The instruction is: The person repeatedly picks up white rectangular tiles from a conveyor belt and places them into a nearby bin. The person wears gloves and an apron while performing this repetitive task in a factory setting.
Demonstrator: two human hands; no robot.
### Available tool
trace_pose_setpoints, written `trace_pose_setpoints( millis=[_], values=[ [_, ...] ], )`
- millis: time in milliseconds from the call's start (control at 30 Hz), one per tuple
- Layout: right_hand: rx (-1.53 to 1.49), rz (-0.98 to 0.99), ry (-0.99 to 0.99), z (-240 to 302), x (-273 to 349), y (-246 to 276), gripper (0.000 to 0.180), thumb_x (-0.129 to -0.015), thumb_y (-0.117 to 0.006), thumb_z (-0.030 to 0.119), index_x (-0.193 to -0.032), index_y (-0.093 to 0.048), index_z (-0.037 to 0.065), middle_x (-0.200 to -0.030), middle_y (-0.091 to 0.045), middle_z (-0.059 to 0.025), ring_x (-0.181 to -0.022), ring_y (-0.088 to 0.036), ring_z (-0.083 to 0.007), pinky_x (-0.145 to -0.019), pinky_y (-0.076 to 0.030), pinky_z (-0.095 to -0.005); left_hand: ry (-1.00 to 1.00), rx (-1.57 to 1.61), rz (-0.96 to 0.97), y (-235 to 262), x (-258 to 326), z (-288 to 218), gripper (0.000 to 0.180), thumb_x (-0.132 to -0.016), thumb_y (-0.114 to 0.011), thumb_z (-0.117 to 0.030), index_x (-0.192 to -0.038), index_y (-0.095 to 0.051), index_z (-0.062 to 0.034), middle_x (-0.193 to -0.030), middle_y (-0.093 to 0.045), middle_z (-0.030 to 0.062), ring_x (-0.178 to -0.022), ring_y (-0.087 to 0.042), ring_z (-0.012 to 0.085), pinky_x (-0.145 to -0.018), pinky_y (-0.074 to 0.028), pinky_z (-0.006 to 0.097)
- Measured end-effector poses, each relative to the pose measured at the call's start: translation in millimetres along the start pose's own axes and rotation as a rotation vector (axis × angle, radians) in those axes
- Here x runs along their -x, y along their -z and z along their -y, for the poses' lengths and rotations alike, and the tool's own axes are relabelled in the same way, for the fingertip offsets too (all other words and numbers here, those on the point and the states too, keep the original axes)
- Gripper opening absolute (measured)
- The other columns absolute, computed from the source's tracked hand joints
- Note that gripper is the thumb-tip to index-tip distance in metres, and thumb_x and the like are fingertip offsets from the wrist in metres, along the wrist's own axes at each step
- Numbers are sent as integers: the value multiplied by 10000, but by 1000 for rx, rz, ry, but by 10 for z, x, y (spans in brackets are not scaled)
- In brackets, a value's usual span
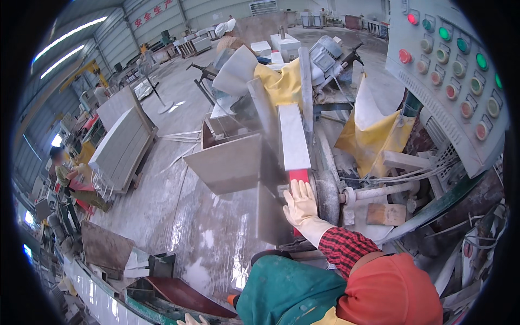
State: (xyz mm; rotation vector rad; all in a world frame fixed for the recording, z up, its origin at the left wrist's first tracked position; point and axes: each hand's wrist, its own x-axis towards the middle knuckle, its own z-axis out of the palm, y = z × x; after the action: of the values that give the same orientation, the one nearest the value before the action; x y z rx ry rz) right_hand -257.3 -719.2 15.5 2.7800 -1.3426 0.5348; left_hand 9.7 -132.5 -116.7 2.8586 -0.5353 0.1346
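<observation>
My right hand [300, 206], in a cream rubber glove, lies flat on a narrow red belt [298, 175] with its fingers spread. Just beyond the fingertips is the near end of a long white stone slab [293, 138]; I cannot tell whether they touch it. The slab's far end meets a yellow sheet [281, 81] hanging over the machine. Only the gloved fingertips of my left hand [192, 320] show at the lower edge, stretched out and apart; the rest is cut off.
A control panel [449, 67] with lit buttons stands at the right. Left of the belt are grey panels [227, 162]. A roller shaft [379, 192] and wooden block [386, 214] lie to the right. One co-worker [73, 176] is by stacked slabs [122, 146], another [230, 40] beyond the machine.
</observation>
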Motion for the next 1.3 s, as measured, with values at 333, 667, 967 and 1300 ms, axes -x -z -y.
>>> trace_pose_setpoints(
  millis=[333, 667, 967, 1300],
  values=[
    [-7, 25, 7, -26, 138, -77, 554, -917, -593, 353, -1416, -555, 117, -1608, -283, -290, -1502, -243, -464, -1257, -111, -534, 13, -210, 120, 836, 145, -892, 664, -974, -543, -522, -1492, -497, -110, -1529, -407, 308, -1423, -306, 496, -1188, -217, 564],
    [13, -14, 23, -27, 247, -141, 540, -907, -606, 343, -1400, -569, 124, -1597, -296, -293, -1494, -253, -471, -1252, -138, -540, 17, -211, 110, 778, 123, -862, 681, -964, -555, -523, -1501, -485, -112, -1552, -359, 318, -1407, -313, 486, -1186, -223, 550],
    [-195, -241, -89, -26, -282, 365, 684, -780, -756, 455, -1324, -592, 73, -1416, -507, -200, -1316, -455, -383, -1147, -336, -479, -9, -107, -131, 626, 121, -773, 523, -787, -761, -240, -1216, -571, -10, -1257, -634, 210, -1402, -357, 509, -1160, -263, 586],
    [74, 218, -628, -40, -1003, 312, 967, -743, -796, 511, -1551, -359, 211, -1541, -324, -113, -1382, -345, -349, -1148, -377, -439, 34, -93, -128, 831, 61, -1032, 436, -783, -759, -240, -1125, -577, -41, -1210, -641, 203, -1360, -428, 484, -1146, -303, 558]
  ],
)
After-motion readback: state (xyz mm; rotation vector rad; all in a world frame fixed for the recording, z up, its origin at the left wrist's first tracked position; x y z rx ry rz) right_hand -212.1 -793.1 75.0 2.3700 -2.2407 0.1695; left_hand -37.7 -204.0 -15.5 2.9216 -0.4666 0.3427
